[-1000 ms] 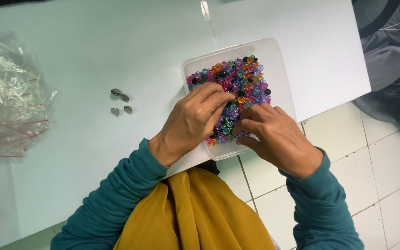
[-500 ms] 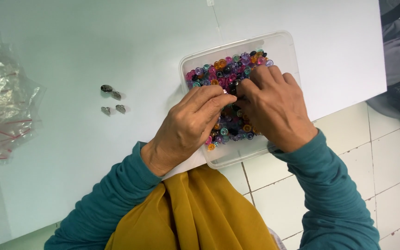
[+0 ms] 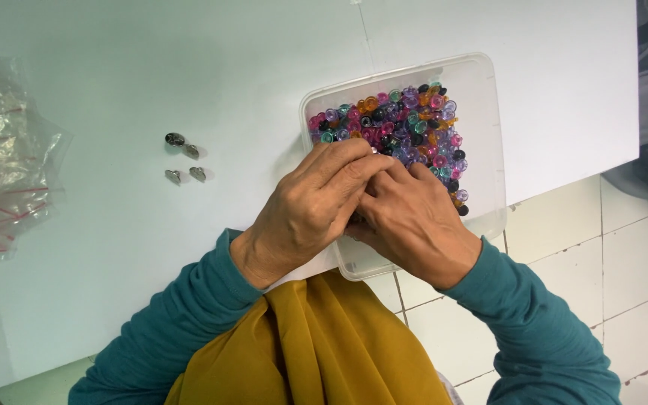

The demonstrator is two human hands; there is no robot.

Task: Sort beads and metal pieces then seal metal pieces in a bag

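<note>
Fingertips of the left hand and right hand are pinching together over the beads in the tray, near edge; can't tell what's pinched. Looks like picking; needs finesse.

White table (bead tray, metal bits, plastic bags)

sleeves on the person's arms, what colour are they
Teal, both sleeves; clearest in the head view.
</note>
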